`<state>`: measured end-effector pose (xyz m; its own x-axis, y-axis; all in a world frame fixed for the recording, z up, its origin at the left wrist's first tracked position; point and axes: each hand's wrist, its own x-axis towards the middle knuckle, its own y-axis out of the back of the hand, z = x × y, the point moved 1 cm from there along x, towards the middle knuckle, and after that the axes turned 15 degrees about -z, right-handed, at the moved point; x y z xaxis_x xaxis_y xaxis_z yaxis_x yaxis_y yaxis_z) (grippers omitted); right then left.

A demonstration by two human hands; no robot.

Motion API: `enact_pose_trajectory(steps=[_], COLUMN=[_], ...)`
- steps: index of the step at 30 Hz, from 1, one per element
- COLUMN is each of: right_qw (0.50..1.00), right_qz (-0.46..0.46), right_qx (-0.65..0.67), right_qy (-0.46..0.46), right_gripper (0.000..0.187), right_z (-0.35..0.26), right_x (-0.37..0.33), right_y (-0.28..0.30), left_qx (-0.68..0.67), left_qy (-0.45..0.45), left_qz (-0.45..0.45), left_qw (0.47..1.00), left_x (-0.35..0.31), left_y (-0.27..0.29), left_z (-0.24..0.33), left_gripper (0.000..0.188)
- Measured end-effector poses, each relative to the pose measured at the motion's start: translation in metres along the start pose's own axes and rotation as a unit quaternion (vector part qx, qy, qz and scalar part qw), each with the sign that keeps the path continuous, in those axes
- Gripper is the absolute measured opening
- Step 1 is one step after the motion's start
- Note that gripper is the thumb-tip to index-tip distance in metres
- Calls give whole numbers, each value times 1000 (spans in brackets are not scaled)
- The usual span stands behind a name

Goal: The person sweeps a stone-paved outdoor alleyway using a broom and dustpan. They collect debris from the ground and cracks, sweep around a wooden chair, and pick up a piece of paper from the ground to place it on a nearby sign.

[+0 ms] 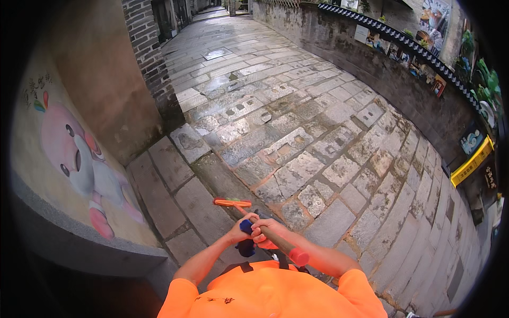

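Both my hands are wrapped round the wooden handle of a broom (278, 243) in front of my body. My left hand (237, 231) grips lower down, toward the orange crosspiece (232, 203), whose bristles are hidden from above. My right hand (266, 232) closes round the handle nearer its red end cap (299, 257), which points back toward me. Something small and blue (246, 227) shows between the hands; its kind is unclear. Below it is a dark blue shape (245, 247), partly hidden by the left wrist. The crosspiece is over the paving close to the left wall.
Wet, uneven stone paving (297, 153) stretches ahead. On the left stand a wall with a painted pink cartoon figure (79, 153) and a brick corner (151, 58). A low tile-topped wall (339, 37) runs along the right, with a yellow sign (472, 161) beside it.
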<state>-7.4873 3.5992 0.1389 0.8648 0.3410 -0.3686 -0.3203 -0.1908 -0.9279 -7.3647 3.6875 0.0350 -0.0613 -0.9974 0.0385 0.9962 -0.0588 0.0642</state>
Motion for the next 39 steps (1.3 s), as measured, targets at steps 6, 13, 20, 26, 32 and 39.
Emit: enact_pose_trajectory(steps=[6, 13, 20, 26, 32, 39], right_qw=[991, 931, 598, 554, 428, 445], right_qz=[-101, -8, 479, 565, 631, 650], right_qx=[13, -138, -614, -555, -566, -552], right_qy=[84, 337, 189, 254, 313, 273], right_gripper=[22, 28, 19, 22, 15, 15], right_z=[-19, -2, 98, 140, 147, 142], right_x=[-42, -101, -165, -161, -136, -138], right_y=[46, 62, 133, 126, 111, 91], left_qx=[-21, -121, -166, -293, -286, -273], left_qy=[-21, 37, 35, 143, 168, 200], left_qz=[-11, -8, -7, -43, -75, -51], left_qw=[999, 992, 985, 944, 940, 940], left_x=[55, 105, 151, 171, 203, 231], left_y=[-31, -41, -29, -14, 3, 26], left_z=[-19, -18, -48, -31, -49, -91], left_gripper=[35, 50, 52, 44, 45, 53])
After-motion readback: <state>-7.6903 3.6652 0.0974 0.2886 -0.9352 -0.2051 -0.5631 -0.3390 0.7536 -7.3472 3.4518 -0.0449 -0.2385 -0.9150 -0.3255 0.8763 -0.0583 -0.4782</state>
